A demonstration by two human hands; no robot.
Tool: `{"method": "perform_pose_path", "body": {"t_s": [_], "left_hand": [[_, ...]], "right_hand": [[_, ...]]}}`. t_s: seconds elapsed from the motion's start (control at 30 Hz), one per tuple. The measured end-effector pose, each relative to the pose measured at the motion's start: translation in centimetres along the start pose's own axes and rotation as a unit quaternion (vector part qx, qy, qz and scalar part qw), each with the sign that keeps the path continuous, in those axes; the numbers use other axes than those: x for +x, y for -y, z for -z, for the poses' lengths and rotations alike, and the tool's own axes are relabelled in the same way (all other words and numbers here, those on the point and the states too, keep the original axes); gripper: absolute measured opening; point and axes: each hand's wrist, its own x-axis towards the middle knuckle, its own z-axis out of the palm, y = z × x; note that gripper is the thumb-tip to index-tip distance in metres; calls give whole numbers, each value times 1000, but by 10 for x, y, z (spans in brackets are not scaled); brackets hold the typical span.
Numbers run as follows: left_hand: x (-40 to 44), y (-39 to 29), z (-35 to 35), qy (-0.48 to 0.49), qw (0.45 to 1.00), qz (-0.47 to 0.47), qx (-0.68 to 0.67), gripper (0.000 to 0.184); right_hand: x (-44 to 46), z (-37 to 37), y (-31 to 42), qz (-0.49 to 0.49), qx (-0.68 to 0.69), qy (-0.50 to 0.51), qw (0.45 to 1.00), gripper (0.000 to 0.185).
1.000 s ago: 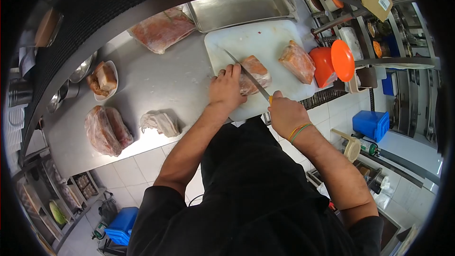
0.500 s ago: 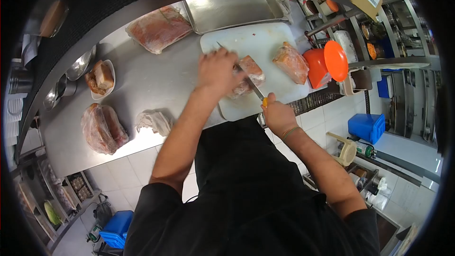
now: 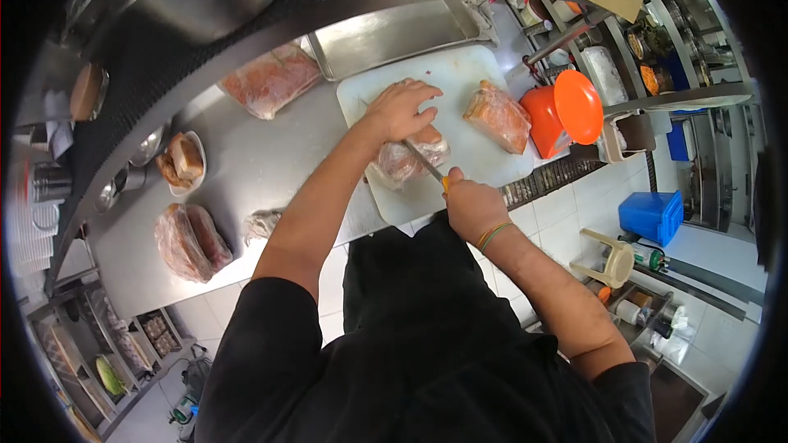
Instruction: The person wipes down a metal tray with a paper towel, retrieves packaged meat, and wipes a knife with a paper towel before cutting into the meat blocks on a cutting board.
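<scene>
My right hand (image 3: 476,209) is closed round the yellow handle of a knife (image 3: 426,162). The knife's blade slants up and left across a wrapped chunk of meat (image 3: 400,167) on the white cutting board (image 3: 373,89). Over the far part of that chunk lies my left hand (image 3: 400,111), fingers stretched and thumb apart, hiding the knife's tip. Whether the palm presses on the blade or the meat, I cannot tell. A second wrapped chunk of meat (image 3: 497,117) sits on the board's right side.
An orange scale (image 3: 548,119) stands at the board's right edge. Behind the board is a metal tray (image 3: 394,37). Leftward on the steel counter (image 3: 246,156) are larger meat slabs (image 3: 187,242), a crumpled cloth (image 3: 261,225) and a bowl (image 3: 199,166) with meat. A shelf edge (image 3: 361,2) crosses above.
The view has shifted a little. My left hand's fingers now point more to the right, and the knife tip that showed past them is hidden. My right hand keeps hold of the knife.
</scene>
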Motion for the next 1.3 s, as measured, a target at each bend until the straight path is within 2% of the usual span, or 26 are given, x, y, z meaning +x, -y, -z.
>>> {"method": "perform_pose_path", "body": {"t_s": [0.13,0.23,0.37,0.63,0.7,0.8,1.0,1.13,1.2,1.3], "left_hand": [[-7,8,-2,-13,998,14,-55,45],[-7,7,-3,-20,999,3,-35,45],[-9,-13,-6,13,996,5,89,45],[-6,-53,1,61,962,26,266,48],[-2,-48,6,52,961,32,269,48],[-1,-41,2,40,971,27,235,49],[1,-9,0,45,995,19,88,52],[-3,1,1,41,999,14,23,49],[0,-5,0,31,996,-2,81,48],[-4,-20,-5,45,982,0,184,49]], "right_hand": [[-1,20,16,6,6,11,1000,18],[-1,20,13,10,17,4,1000,19],[-9,-13,-3,-23,44,8,999,17],[7,-104,-35,14,66,-106,992,24],[15,-115,-37,26,76,-114,990,24],[11,-91,-35,17,76,-92,993,22],[0,-27,-9,2,55,-20,998,18],[-2,-11,3,-8,40,9,999,19],[-3,-18,0,-18,45,3,999,21],[3,-69,-17,-15,59,-30,998,24]]}}
